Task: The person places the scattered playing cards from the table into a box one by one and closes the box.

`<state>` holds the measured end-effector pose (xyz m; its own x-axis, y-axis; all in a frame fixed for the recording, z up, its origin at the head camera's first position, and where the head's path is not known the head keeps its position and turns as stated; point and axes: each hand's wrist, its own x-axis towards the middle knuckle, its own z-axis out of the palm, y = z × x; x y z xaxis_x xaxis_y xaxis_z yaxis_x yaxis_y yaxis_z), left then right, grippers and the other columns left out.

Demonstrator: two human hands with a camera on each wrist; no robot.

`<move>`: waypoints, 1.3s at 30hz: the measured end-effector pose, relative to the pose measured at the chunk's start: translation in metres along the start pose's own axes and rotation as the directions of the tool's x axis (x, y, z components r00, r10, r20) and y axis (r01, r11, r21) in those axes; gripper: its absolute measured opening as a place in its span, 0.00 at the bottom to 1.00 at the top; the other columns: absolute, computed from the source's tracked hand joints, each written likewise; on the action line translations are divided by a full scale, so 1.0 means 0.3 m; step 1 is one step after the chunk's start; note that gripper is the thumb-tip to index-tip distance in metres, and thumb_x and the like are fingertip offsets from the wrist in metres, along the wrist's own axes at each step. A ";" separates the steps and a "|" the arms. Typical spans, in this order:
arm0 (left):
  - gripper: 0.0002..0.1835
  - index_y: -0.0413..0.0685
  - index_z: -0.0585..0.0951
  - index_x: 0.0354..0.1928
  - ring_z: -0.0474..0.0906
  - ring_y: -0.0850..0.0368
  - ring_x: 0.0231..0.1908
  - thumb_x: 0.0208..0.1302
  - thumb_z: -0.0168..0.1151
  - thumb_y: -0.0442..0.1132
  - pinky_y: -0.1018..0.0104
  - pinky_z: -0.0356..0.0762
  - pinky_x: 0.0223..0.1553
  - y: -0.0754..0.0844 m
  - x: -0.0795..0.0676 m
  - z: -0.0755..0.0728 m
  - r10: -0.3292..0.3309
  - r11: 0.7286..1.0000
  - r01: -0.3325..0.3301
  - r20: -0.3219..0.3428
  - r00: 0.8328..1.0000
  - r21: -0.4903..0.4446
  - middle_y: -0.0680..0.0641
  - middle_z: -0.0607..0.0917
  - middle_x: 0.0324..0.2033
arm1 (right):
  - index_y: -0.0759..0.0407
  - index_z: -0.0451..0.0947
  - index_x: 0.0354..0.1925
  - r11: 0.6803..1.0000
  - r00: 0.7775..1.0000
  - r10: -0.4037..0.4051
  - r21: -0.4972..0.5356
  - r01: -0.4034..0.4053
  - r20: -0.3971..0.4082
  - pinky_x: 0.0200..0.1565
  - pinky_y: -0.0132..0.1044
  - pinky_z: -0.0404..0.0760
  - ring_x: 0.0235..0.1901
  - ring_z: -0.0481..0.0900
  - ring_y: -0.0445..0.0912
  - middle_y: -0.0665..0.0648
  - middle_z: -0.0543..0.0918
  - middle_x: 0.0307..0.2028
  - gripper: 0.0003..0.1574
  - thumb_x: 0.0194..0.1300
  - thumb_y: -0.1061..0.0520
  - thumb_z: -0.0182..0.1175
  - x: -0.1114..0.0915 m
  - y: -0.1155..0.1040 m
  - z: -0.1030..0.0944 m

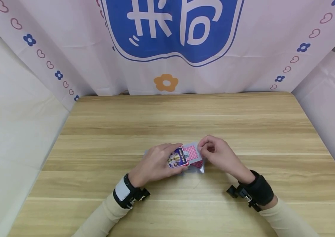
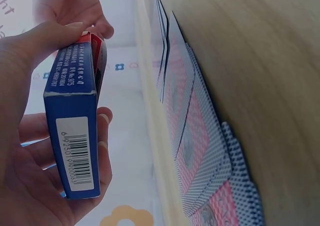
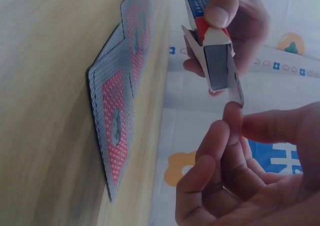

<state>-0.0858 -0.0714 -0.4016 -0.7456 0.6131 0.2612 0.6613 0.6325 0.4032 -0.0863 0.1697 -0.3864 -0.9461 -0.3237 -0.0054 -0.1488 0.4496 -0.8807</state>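
Note:
My left hand (image 1: pixel 155 163) grips a blue playing-card box (image 1: pixel 177 158) with a picture on its front, its thumb and fingers around the sides. A barcode marks the lower end of the box (image 2: pixel 75 146) in the left wrist view. The other end is open, showing a grey stack of cards (image 3: pixel 217 66) inside. A playing card (image 1: pixel 192 152) with a pink patterned back juts from that end. With thumb and index finger my right hand (image 1: pixel 219 154) pinches the card's outer edge. More playing cards (image 3: pixel 117 121), backs up, lie overlapping on the table beneath the hands.
The wooden table (image 1: pixel 143 115) stretches around both hands. A printed white cloth (image 1: pixel 96 65) hangs behind its back edge, and pale cloth (image 1: pixel 13 115) hangs at the left side. Black camera straps (image 1: pixel 256 189) circle the wrists.

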 end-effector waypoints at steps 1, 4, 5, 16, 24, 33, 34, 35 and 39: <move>0.40 0.46 0.75 0.58 0.73 0.68 0.32 0.48 0.65 0.65 0.69 0.78 0.27 0.002 0.002 0.000 0.000 1.000 0.000 0.003 1.000 -0.003 0.48 0.84 0.40 | 0.61 0.76 0.37 1.000 1.000 -0.010 -0.005 0.010 0.003 0.27 0.38 0.76 0.29 0.76 0.46 0.58 0.81 0.34 0.03 0.63 0.65 0.58 -0.002 -0.008 0.003; 0.39 0.46 0.75 0.57 0.73 0.67 0.32 0.48 0.65 0.65 0.69 0.79 0.28 0.003 0.005 0.002 0.002 1.000 -0.002 0.005 1.000 -0.010 0.48 0.84 0.40 | 0.65 0.76 0.37 0.999 0.999 -0.047 -0.018 0.048 0.018 0.29 0.41 0.76 0.29 0.75 0.48 0.60 0.81 0.34 0.05 0.61 0.69 0.57 -0.014 -0.060 0.005; 0.39 0.46 0.75 0.57 0.73 0.67 0.32 0.48 0.65 0.65 0.69 0.79 0.28 0.003 0.006 0.002 0.001 1.000 -0.001 0.003 1.000 -0.011 0.48 0.84 0.40 | 0.66 0.76 0.37 0.998 0.998 -0.057 -0.023 0.057 0.022 0.30 0.42 0.77 0.29 0.75 0.49 0.61 0.81 0.33 0.05 0.61 0.71 0.57 -0.018 -0.078 0.005; 0.39 0.46 0.75 0.57 0.74 0.68 0.31 0.47 0.66 0.65 0.72 0.77 0.27 -0.002 0.001 0.000 0.000 1.000 0.000 -0.008 1.000 0.001 0.48 0.84 0.39 | 0.60 0.77 0.39 0.996 0.992 -0.086 0.012 0.085 0.093 0.34 0.45 0.79 0.30 0.77 0.45 0.54 0.83 0.28 0.08 0.61 0.68 0.58 -0.002 -0.019 0.015; 0.38 0.47 0.75 0.58 0.74 0.66 0.34 0.50 0.64 0.65 0.69 0.79 0.28 0.004 0.001 0.002 0.018 1.000 -0.018 0.015 1.000 -0.019 0.48 0.83 0.41 | 0.66 0.76 0.40 0.995 0.985 -0.081 0.075 0.070 0.150 0.31 0.43 0.77 0.27 0.78 0.56 0.60 0.83 0.27 0.08 0.60 0.71 0.57 -0.004 -0.053 0.029; 0.38 0.47 0.75 0.57 0.75 0.65 0.36 0.49 0.65 0.64 0.67 0.80 0.32 0.017 0.008 -0.001 0.026 1.000 -0.026 0.005 1.000 -0.015 0.47 0.83 0.42 | 0.69 0.75 0.39 0.994 0.981 -0.097 0.075 0.085 0.166 0.36 0.50 0.77 0.28 0.77 0.53 0.64 0.82 0.27 0.07 0.59 0.72 0.57 -0.017 -0.117 0.022; 0.38 0.47 0.76 0.57 0.75 0.65 0.36 0.49 0.65 0.65 0.67 0.80 0.32 0.018 0.008 -0.002 0.026 1.000 -0.026 0.002 1.000 -0.012 0.47 0.84 0.42 | 0.69 0.75 0.39 0.994 0.981 -0.095 0.075 0.084 0.166 0.36 0.50 0.77 0.28 0.77 0.53 0.64 0.82 0.27 0.07 0.59 0.72 0.57 -0.017 -0.117 0.023; 0.38 0.47 0.76 0.57 0.75 0.65 0.36 0.49 0.65 0.65 0.68 0.79 0.32 0.018 0.008 -0.002 0.027 1.000 -0.027 0.001 1.000 -0.009 0.48 0.84 0.43 | 0.69 0.75 0.39 0.994 0.981 -0.093 0.074 0.082 0.167 0.36 0.50 0.77 0.28 0.77 0.53 0.64 0.82 0.28 0.07 0.60 0.71 0.57 -0.016 -0.118 0.023; 0.38 0.47 0.76 0.57 0.75 0.66 0.35 0.49 0.64 0.65 0.69 0.79 0.31 0.018 0.007 -0.001 0.034 0.999 -0.034 -0.001 0.999 -0.009 0.48 0.84 0.42 | 0.69 0.75 0.39 0.995 0.982 -0.082 0.067 0.071 0.168 0.36 0.50 0.77 0.29 0.77 0.53 0.63 0.82 0.28 0.07 0.60 0.71 0.58 -0.018 -0.119 0.026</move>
<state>-0.0838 -0.0668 -0.3987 -0.7229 0.6334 0.2759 0.6854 0.6072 0.4018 -0.0737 0.1487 -0.3586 -0.8689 -0.4948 -0.0130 -0.1961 0.3683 -0.9088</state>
